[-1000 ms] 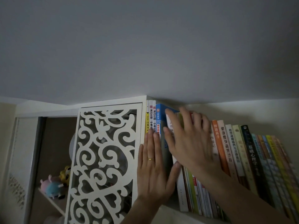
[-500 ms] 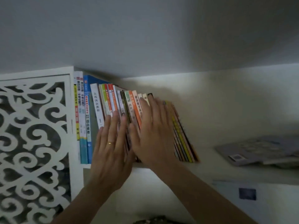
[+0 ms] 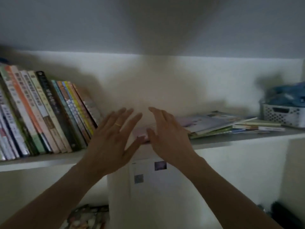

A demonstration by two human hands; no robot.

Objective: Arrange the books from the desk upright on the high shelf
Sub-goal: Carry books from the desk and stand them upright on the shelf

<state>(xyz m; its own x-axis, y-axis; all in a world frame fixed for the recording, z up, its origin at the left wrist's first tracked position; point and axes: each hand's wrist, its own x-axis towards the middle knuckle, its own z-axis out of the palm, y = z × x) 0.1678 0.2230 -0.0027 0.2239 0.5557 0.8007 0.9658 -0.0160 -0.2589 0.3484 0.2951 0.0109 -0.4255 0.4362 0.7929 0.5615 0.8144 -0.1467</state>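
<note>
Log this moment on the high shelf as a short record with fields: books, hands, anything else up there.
shelf: white high shelf along the wall
upright books: row of colourful paperback books at the left end, leaning left
flat books: loose pile of thin pale books lying flat, right of centre
left hand: left hand with a gold ring, fingers straight, holding nothing
right hand: right hand with straight fingers, in front of the flat pile's left end; contact unclear
other: white perforated plastic basket at the far right
</note>
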